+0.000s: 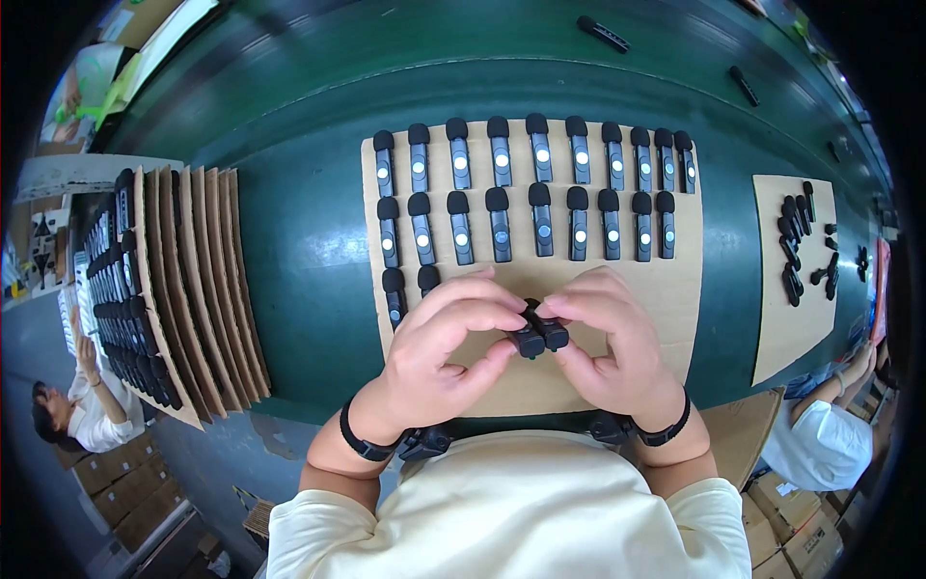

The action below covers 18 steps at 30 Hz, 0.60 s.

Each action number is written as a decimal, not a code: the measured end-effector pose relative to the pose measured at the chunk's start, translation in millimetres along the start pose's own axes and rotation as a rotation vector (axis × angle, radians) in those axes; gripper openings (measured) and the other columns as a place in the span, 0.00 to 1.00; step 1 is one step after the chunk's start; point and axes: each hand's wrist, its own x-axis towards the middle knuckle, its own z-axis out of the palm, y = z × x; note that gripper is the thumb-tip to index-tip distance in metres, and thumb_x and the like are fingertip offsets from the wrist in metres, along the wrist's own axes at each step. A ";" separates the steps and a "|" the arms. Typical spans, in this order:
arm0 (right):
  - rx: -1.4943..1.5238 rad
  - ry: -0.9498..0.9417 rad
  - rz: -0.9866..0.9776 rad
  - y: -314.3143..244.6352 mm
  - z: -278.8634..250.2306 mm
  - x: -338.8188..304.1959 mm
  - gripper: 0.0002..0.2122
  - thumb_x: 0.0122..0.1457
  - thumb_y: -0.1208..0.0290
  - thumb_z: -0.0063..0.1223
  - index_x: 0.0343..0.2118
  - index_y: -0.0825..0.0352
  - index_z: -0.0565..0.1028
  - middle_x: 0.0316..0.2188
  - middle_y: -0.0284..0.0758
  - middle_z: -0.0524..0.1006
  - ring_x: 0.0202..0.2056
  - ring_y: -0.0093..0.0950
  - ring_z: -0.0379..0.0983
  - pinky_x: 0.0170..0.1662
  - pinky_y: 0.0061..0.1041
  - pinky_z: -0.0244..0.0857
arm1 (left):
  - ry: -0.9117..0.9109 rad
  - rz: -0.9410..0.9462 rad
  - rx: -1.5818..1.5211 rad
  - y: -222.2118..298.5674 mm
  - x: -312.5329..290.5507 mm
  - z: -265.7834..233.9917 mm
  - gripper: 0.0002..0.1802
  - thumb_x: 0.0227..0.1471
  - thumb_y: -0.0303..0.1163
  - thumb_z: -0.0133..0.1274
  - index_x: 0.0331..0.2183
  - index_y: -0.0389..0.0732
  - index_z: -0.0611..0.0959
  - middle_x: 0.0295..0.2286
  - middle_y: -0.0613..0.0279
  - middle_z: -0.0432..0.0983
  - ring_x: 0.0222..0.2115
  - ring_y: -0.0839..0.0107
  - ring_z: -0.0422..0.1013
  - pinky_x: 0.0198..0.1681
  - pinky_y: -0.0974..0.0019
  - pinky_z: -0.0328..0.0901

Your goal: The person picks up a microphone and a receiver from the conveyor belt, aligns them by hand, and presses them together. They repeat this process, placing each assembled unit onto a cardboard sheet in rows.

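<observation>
Over the near half of a cardboard sheet (632,299), my left hand (439,352) pinches a small black clip-on microphone (527,342) between thumb and fingers. Side by side with it, apparently touching, is a second black clip-on microphone (554,334), pinched by my right hand (612,352). Their far ends are partly covered by my fingers. Beyond my hands, clip-on microphones (501,159) with foam tops and round, mostly pale spots lie in two rows on the sheet. A shorter third row starts at the left, where a microphone (395,299) lies near my left hand.
Upright cardboard sheets (224,289) stand close together at the left, the outermost bearing rows of microphones. At the right, another sheet (781,338) holds scattered black parts. Loose microphones (605,34) lie on the green table (309,232). Other people (96,410) are at both sides.
</observation>
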 end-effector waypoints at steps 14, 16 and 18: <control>-0.183 -0.081 -0.064 -12.1 4.5 3.7 0.15 0.45 0.79 0.66 0.38 0.69 0.76 0.34 0.39 0.77 0.31 0.37 0.74 0.34 0.32 0.70 | 0.036 0.022 0.375 22.4 -22.9 -14.6 0.19 0.37 0.21 0.65 0.37 0.34 0.81 0.34 0.55 0.80 0.34 0.58 0.77 0.43 0.57 0.72; -0.201 -0.112 -0.047 -13.4 8.9 0.9 0.14 0.46 0.79 0.66 0.37 0.69 0.76 0.35 0.40 0.77 0.32 0.37 0.75 0.34 0.31 0.70 | 0.010 0.058 0.478 20.6 -27.3 -17.0 0.18 0.36 0.21 0.64 0.35 0.35 0.81 0.34 0.54 0.80 0.35 0.58 0.77 0.41 0.57 0.72; -0.278 -0.127 -0.061 -10.9 15.9 -6.5 0.14 0.45 0.81 0.64 0.37 0.68 0.75 0.39 0.40 0.77 0.34 0.39 0.75 0.35 0.32 0.70 | 0.001 0.074 0.527 17.4 -30.5 -17.0 0.18 0.36 0.21 0.64 0.35 0.35 0.81 0.34 0.54 0.80 0.35 0.58 0.77 0.41 0.57 0.72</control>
